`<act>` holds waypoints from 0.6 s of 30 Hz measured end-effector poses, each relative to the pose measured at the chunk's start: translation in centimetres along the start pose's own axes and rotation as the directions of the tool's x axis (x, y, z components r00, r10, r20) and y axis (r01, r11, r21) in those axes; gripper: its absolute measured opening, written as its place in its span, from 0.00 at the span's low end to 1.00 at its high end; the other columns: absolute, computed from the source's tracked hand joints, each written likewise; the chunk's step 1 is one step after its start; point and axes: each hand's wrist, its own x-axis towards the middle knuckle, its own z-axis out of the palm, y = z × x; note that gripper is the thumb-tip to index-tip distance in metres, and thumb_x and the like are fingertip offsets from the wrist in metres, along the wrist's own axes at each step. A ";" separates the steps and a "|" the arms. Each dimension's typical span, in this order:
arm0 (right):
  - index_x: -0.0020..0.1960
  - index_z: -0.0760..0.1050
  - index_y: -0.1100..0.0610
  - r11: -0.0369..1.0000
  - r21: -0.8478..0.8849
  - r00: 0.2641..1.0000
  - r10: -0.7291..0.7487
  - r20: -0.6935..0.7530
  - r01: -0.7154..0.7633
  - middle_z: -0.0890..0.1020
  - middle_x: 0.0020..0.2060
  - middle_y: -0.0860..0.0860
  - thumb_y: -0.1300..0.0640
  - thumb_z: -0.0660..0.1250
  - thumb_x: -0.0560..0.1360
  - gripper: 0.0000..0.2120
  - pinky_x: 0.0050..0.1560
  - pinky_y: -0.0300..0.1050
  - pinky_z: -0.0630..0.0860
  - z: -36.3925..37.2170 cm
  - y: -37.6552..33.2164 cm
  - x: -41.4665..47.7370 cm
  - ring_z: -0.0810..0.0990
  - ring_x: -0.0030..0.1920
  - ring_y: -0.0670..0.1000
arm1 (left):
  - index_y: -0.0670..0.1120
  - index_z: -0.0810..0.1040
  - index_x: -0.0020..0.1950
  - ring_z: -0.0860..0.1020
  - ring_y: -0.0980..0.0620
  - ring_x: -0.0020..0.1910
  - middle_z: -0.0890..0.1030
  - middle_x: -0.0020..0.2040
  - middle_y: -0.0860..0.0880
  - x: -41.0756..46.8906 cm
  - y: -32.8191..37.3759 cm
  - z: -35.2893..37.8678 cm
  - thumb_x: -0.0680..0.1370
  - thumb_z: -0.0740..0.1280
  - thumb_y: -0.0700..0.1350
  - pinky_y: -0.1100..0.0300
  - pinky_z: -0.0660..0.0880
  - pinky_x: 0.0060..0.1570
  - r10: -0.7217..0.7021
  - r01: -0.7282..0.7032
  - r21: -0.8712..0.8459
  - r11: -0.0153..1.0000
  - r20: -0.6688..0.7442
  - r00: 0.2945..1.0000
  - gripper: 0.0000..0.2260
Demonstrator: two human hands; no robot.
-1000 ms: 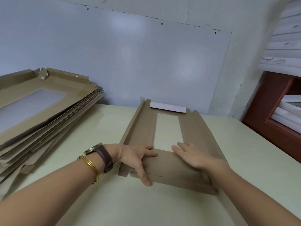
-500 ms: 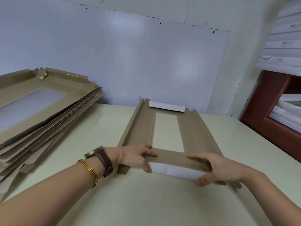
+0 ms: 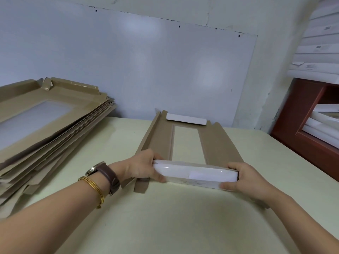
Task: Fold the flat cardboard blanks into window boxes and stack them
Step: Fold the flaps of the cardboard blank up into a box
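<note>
1. Blank [image 3: 214, 143] lies flat mid-desk [image 3: 165, 217], long axis running from near edge to far edge.
2. Near end flap [image 3: 194, 174] is raised, white face toward the person, lying crosswise.
3. Left hand [image 3: 141, 168] pinches its left end, right hand [image 3: 244, 177] its right end; both equally near.
4. Likely the fold goes forward, along the long axis.

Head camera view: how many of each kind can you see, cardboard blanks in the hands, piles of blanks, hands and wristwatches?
brown cardboard window blank, held at its near white flap: 1
pile of flat brown cardboard blanks: 1 (I cannot count its sheets)
hands: 2, the left hand and the right hand
brown-strap wristwatch: 1
Total: 5
</note>
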 end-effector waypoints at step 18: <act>0.67 0.69 0.50 0.930 -0.365 0.988 -0.021 -0.154 -0.037 0.73 0.57 0.46 0.45 0.71 0.71 0.27 0.55 0.48 0.73 1.1 0.1 2.7 0.73 0.57 0.48 | 0.47 0.63 0.61 0.72 0.50 0.49 0.70 0.56 0.49 2.3 -1.1 1.8 0.73 0.72 0.51 0.58 0.70 0.46 -0.070 0.124 0.146 0.982 -0.326 0.943 0.24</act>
